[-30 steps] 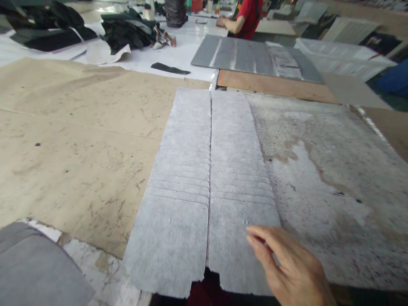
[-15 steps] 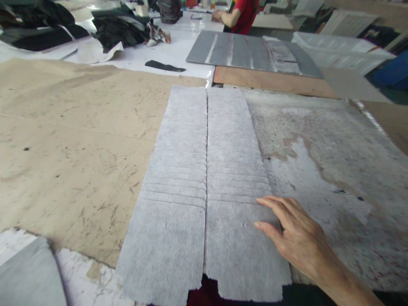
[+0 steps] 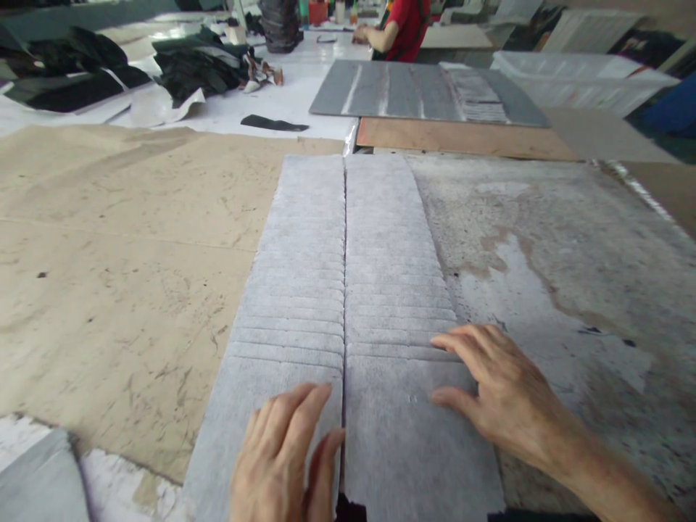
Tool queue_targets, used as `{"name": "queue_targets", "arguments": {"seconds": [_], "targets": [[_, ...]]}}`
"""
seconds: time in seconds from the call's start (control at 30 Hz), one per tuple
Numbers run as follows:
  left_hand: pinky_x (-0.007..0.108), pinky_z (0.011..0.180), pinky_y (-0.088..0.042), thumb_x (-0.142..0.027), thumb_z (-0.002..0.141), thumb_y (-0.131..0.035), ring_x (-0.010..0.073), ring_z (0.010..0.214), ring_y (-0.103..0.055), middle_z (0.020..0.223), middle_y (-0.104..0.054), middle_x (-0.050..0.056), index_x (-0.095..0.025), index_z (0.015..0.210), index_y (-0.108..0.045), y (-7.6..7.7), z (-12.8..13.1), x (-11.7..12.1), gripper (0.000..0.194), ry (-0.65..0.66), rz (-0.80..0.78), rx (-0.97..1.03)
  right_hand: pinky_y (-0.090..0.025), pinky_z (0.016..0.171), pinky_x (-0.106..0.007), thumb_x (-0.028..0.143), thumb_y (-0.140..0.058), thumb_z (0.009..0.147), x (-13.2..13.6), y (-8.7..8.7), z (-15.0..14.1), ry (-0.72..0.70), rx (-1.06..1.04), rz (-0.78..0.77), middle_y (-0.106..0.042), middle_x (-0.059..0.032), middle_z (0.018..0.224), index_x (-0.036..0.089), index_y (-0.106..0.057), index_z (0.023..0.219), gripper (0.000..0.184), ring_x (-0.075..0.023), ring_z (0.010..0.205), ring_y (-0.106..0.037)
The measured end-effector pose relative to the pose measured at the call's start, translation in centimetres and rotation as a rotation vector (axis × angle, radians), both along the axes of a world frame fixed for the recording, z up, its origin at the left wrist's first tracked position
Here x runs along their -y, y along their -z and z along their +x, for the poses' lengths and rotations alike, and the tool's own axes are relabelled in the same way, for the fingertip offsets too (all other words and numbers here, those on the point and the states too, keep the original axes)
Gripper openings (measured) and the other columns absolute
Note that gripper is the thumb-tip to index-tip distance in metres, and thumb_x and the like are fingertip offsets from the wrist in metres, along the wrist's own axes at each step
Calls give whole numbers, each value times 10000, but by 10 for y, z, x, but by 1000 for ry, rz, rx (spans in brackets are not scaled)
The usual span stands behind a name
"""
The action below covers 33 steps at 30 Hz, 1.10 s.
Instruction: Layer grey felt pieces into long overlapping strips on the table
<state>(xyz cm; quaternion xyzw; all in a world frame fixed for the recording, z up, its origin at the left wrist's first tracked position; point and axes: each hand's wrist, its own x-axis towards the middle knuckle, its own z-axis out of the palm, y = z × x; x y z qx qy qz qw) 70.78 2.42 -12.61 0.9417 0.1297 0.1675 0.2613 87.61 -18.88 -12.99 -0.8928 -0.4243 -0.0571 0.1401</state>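
Two long rows of overlapping grey fabric-like sheets lie side by side in front of me, a left row (image 3: pixel 299 275) and a right row (image 3: pixel 388 268), with a narrow gap between them. Each row's edges step away from me like shingles. My left hand (image 3: pixel 288 453) is over the near sheet of the left row, thumb and fingers apart, holding nothing. At the right edge of the right row is my right hand (image 3: pixel 494 388), its thumb and fingers spread near the lowest overlap line. Whether either hand's fingertips touch the sheets I cannot tell.
Brown paper (image 3: pixel 119 290) covers the table on the left; a stained board (image 3: pixel 570 254) lies on the right. Beyond are a grey panel (image 3: pixel 407 87) with strips on it, a translucent crate (image 3: pixel 581 80), dark piles (image 3: pixel 201 69) and a person in red (image 3: pixel 402 32).
My left hand has come into view from below, over the left row. My right hand stays at about the same place, and the view has shifted slightly.
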Motion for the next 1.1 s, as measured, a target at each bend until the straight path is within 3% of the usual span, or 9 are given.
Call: {"name": "queue_targets", "arguments": {"seconds": [0.07,0.13,0.3,0.47,0.6,0.7,0.83,1.1], "targets": [[365,767,-440,-167,820,-493,218,946,-530,1118,-571,78,-196,1216,-444,-1,33,9,400,159,69,-23,-450,707,-386,415,-618,737,-2,-2,3,-7,-22,-6,-559,-64,881,188,-556,907,290,-222,828,-510],[400,773,-430,-121,796,-497,239,960,-508,1125,-570,83,-170,1205,-442,-2,57,13,416,212,113,-87,-447,690,-379,396,-660,702,-2,-3,3,3,-35,-9,-550,-58,855,183,-545,830,274,-218,807,-507],[422,764,-410,-157,722,-581,250,908,-494,965,-586,43,-195,1040,-526,-5,82,8,325,204,109,-328,-461,623,-348,421,-620,733,2,4,-5,120,-67,30,-575,-52,780,181,-518,811,272,-207,736,-553],[369,712,-406,-245,693,-629,228,821,-515,795,-571,30,-191,789,-536,-10,83,8,144,69,85,-465,-446,505,-303,549,-521,759,4,6,-15,333,-107,76,-625,-35,672,194,-554,816,361,-189,589,-597],[331,644,-377,-287,790,-523,206,756,-528,722,-571,8,-209,683,-517,-11,71,11,133,-33,42,-474,-367,388,-252,597,-483,737,7,-3,-21,492,-269,104,-519,20,473,218,-536,634,397,-136,403,-492],[327,666,-380,-285,846,-433,193,749,-537,719,-579,5,-214,704,-546,-8,64,11,195,-64,-29,-461,-332,369,-228,560,-429,774,9,-5,-23,521,-350,139,-440,35,426,212,-468,535,424,-104,364,-430],[323,669,-381,-284,837,-446,187,737,-536,703,-583,1,-210,676,-556,-6,66,11,209,-87,-50,-454,-297,349,-216,526,-422,778,11,-3,-23,532,-390,156,-352,49,403,209,-450,512,415,-85,336,-364],[315,635,-360,-285,815,-461,181,707,-521,668,-573,-5,-211,629,-548,-3,70,8,219,-64,-32,-476,-285,335,-213,517,-437,748,9,-2,-21,560,-445,145,-363,48,406,211,-448,503,392,-84,335,-357]]}}
